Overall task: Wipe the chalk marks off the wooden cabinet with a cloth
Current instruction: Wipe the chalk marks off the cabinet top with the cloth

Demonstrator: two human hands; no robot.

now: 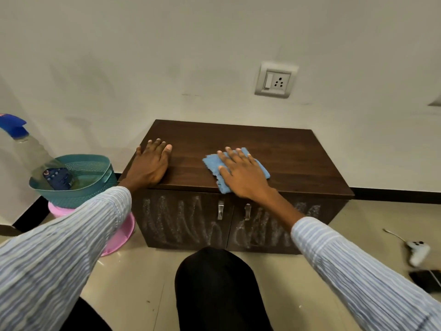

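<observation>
Right hand (241, 174) flat, fingers spread, pressing the blue cloth (212, 164) onto the cabinet (298, 163) top; left hand (150, 163) open, bracing the corner. Top looks clean, so next the cloth must drop to the chalk marks (181, 220) on the doors.

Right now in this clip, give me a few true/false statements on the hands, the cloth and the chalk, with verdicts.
1. The right hand presses flat on the blue cloth on the cabinet top. True.
2. The left hand holds the spray bottle. False: it rests flat on the cabinet top; the bottle stands in the teal basket.
3. Chalk marks cover both cabinet doors. True.
4. The cloth lies on the floor. False: it lies on the cabinet top, under the right hand.
</observation>
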